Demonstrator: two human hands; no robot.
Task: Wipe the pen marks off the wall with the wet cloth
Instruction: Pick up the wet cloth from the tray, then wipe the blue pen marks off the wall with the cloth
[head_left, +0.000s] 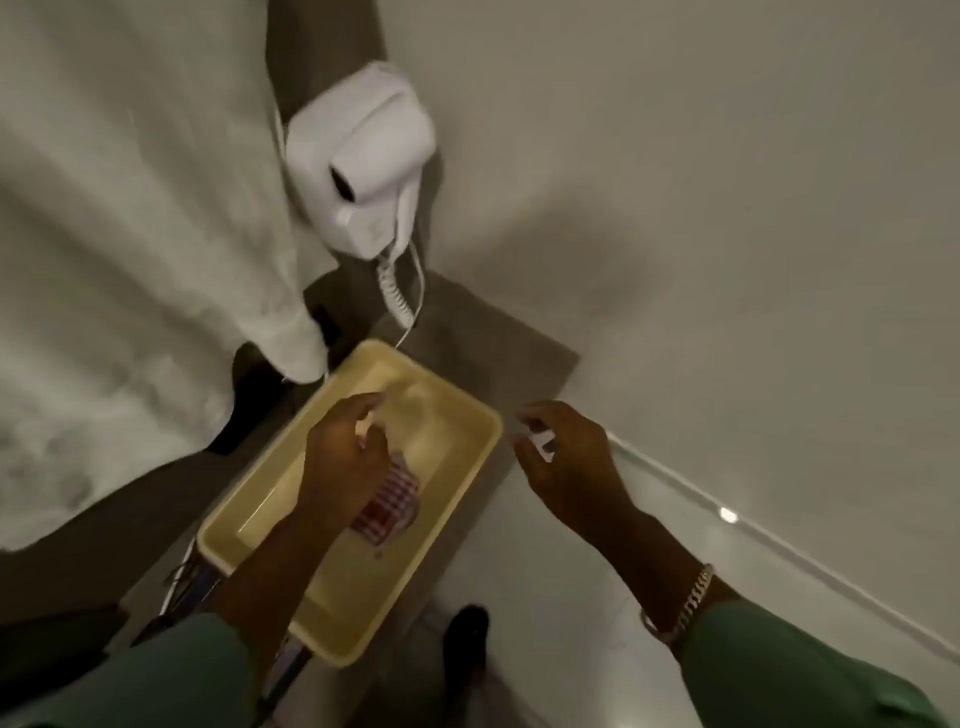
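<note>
Green sleeves (810, 670) frame my start: left hand (345, 457), fingers curled onto the checked cloth (389, 501) in the yellow basin (470, 457), right hand (563, 457) empty with fingers apart, wall (727, 208) not yet wiped.

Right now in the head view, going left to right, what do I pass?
White robe → wall hair dryer → left hand over the checked cloth in the yellow tray → right hand, empty → bracelet → pale wall.
</note>
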